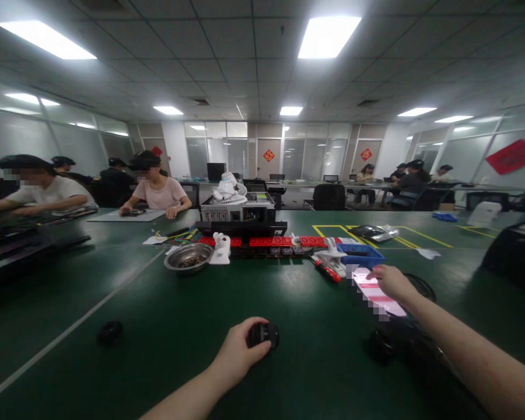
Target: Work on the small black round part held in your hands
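My left hand [240, 353] is wrapped round a black camera lens [263, 336] over the green table, thumb on the near side and fingers over the far side. My right hand [394, 281] reaches to a phone [378, 293] lying on the table, its screen lit pink and white. A finger points at the upper part of the screen; that hand grips nothing. Part of the phone is pixelated. Nearer to me, below the phone, lies a dark round object [381, 346], blurred. Another black ring-like piece [110, 332] rests at the left.
Ahead are a metal bowl [175, 265] of small parts, a red-handled screwdriver [330, 272], a blue tray [374, 255], and an opened computer case [238, 211]. A co-worker in pink [160, 191] sits across the table [192, 309]. A black bulky object [514, 256] stands at the right.
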Motion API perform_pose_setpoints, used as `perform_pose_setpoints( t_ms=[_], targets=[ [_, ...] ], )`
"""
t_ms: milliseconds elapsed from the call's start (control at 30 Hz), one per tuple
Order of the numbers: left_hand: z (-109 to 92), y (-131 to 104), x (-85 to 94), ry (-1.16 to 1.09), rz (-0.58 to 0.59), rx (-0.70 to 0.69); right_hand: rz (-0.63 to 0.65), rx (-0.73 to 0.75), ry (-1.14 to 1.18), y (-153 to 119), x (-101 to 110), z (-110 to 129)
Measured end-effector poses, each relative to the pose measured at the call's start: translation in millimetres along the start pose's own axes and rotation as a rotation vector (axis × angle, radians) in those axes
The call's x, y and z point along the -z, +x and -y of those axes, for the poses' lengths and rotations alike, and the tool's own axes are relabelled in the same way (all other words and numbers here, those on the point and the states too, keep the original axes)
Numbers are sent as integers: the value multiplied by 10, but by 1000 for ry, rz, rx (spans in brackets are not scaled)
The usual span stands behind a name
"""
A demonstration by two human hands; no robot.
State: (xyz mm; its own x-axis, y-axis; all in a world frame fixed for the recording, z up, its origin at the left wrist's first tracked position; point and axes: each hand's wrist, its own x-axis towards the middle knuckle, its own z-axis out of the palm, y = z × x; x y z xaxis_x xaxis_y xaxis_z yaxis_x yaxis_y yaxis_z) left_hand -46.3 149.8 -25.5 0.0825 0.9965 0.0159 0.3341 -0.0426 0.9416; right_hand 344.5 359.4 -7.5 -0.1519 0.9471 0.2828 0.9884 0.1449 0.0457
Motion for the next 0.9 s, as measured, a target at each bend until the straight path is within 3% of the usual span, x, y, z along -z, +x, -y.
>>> perform_pose_setpoints(
  t_ms=[667, 900],
  targets=[
    [17, 5, 4, 8, 11, 2, 84, 31, -65, 20, -8, 204],
    [-80, -24, 20, 48, 11, 51, 146, 57, -75, -75, 17, -9]
  ],
)
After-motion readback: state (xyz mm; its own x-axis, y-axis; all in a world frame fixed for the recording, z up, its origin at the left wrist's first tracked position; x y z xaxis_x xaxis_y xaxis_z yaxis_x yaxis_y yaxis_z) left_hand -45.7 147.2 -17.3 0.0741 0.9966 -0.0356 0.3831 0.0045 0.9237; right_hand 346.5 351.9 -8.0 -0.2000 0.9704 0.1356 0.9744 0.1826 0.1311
